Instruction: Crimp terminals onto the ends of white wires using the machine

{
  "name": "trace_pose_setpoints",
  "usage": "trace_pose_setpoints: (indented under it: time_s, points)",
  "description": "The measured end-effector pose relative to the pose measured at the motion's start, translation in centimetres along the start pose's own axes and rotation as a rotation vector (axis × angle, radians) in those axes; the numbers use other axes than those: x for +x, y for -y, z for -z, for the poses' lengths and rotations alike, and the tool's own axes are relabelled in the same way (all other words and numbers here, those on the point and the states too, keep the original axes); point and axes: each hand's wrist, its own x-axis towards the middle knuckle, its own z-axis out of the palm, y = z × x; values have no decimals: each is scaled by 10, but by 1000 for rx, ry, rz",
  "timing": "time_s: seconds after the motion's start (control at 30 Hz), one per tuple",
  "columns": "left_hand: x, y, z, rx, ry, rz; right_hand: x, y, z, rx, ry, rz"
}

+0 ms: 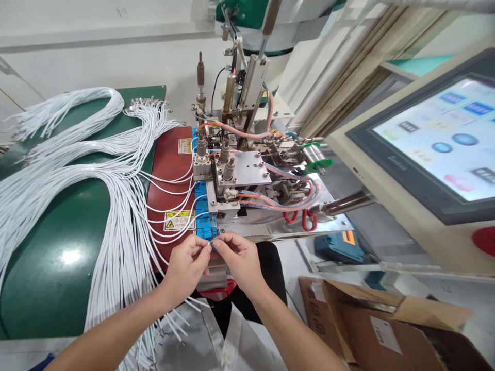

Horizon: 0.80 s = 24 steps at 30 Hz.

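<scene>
Thumb and fingertips of my left hand (189, 262) pinch the end of a white cable at the front of the blue fixture strip (206, 221). My right hand (240, 256) meets it there, thumb and index finger pressed together beside the cable end; what lies between them is too small to make out. Several white cables (170, 208) run from the bundle across the red plate (164, 180) into the blue fixture blocks. Right behind my hands stands the machine's metal plate assembly (247, 167).
A large bundle of white cables (116, 216) drapes over the green table (50, 232) and its front edge. At right are a touchscreen panel (444, 139) with a red button (484, 240), a wire spool (315, 156), and a cardboard box (371, 330) below.
</scene>
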Motion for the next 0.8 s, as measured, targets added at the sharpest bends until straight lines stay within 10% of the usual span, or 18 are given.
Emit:
trace_pose_setpoints:
  time_s: [0.3,0.8]
  points:
    - [5,3,3,-4,42,14,1,-5,8,-568,-108,553]
    - [32,7,32,600,-4,-309,28,-19,22,-495,-39,95]
